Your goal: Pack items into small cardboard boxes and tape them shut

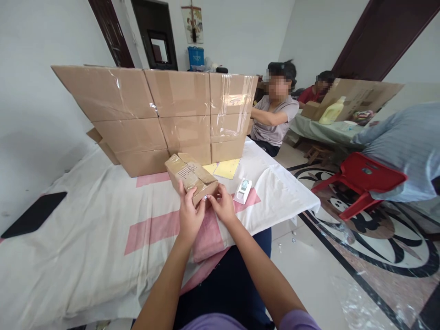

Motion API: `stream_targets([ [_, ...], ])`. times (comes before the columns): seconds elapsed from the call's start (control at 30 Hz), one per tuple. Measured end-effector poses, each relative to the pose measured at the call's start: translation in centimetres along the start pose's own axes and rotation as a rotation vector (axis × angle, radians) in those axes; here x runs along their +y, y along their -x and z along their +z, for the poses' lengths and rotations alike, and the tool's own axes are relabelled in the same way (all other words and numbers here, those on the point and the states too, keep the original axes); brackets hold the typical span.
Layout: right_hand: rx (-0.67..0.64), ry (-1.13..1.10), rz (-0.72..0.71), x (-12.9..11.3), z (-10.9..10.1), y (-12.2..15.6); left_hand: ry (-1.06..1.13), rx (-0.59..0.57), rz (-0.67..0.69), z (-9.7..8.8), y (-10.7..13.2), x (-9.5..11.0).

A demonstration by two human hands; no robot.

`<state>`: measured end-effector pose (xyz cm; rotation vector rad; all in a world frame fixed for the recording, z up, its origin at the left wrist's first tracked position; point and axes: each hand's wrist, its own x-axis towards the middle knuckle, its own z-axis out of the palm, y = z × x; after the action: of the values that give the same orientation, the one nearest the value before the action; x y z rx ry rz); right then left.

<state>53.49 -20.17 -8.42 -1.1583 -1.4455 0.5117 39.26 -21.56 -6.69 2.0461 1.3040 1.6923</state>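
I see a head camera | worn above the near side of the table (92,261) | looking forward and down | left hand (190,211) and right hand (222,205) close | box stack (184,94) farther | white wall (240,32) farthest | floor (299,250) at right

Markings (187,172) on the cardboard box (194,178) are too small to read, its near end partly covered by the left hand (190,213) and right hand (222,205). Taped cartons (184,96) hide the hands of a co-worker (277,117), while the frame's right edge crops a person in blue (404,142).
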Motion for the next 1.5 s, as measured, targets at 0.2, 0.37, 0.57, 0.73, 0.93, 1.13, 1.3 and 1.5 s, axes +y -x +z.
stream_targets([
  [0.2, 0.015, 0.064, -0.008, -0.5, -0.1, 0.2, -0.008, -0.017, -0.074, -0.1, 0.1, -0.4],
  [0.37, 0.026, 0.083, 0.010, -0.4, -0.1, 0.3, -0.055, -0.054, -0.101, -0.6, -0.1, 0.0],
  [0.57, 0.010, 0.095, 0.021, -0.4, -0.1, 0.3, -0.132, -0.075, -0.211, -1.0, 0.0, 0.7],
  [0.73, -0.026, 0.228, 0.009, -0.5, -0.2, 0.1, -0.095, -0.066, -0.219, -0.9, -0.3, 0.9],
  [0.93, -0.020, 0.257, 0.008, -0.6, 0.1, 0.2, -0.077, -0.055, -0.238, -0.6, -0.4, 0.8],
  [1.13, -0.012, 0.278, 0.010, -0.6, 0.2, 0.4, -0.034, -0.077, -0.252, -0.8, -0.5, 0.5],
  [1.3, -0.001, 0.335, 0.012, -0.7, 0.2, 0.3, -0.049, -0.084, -0.274, -0.9, -0.7, 0.4],
  [1.5, -0.001, 0.320, 0.010, -0.7, 0.1, 0.4, -0.040, -0.076, -0.251, -1.0, -0.6, 0.4],
])
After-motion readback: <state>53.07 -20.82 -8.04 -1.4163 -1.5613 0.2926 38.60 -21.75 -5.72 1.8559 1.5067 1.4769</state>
